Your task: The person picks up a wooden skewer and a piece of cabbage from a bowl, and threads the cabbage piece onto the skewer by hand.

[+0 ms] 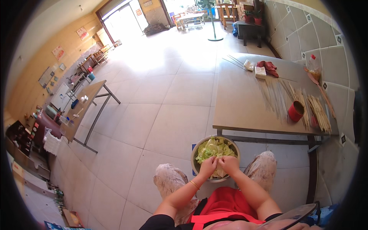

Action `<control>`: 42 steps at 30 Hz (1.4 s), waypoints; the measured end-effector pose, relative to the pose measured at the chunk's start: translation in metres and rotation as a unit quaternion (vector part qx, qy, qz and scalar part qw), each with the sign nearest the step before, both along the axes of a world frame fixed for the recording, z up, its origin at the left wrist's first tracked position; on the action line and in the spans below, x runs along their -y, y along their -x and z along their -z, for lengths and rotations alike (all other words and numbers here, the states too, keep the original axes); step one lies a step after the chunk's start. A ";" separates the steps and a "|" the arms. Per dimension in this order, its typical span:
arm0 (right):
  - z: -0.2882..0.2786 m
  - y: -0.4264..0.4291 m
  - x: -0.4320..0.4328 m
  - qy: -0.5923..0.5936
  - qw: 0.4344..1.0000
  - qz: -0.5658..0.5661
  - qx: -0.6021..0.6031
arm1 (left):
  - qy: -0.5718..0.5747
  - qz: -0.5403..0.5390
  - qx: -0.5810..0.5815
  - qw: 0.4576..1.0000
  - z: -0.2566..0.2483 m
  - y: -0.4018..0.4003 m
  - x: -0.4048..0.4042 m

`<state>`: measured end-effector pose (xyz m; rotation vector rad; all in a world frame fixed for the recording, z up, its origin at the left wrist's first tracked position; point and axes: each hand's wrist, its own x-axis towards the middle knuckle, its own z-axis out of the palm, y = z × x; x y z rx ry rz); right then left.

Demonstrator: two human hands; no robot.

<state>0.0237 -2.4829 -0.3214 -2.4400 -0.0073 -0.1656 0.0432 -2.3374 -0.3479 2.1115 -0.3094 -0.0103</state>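
Note:
A round metal basin (193, 155) stands low between my knees, heaped with torn pieces of leafy cabbage (214, 148). Green pieces lie toward the far side, paler ones toward me. Over the basin, my left hand (209, 166) and my right hand (230, 165) meet with fingertips pinched together. They grip what looks like a pale cabbage leaf, largely hidden by the fingers. A thin bracelet (194, 185) circles my left wrist. Part of a blue object (193, 147) shows beneath the basin's left side.
Ahead on the right, a metal-topped table (238, 106) bears bamboo skewers (319, 113), thin metal skewers (273, 96), a red can (296, 111) and a red cloth (268, 68). Another table (83, 110) stands left. A green standing fan (212, 26) is farther off.

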 end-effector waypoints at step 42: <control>0.002 0.006 0.005 -0.190 0.979 -0.072 -0.034 | 0.287 0.145 -0.321 0.891 0.010 -0.024 -0.018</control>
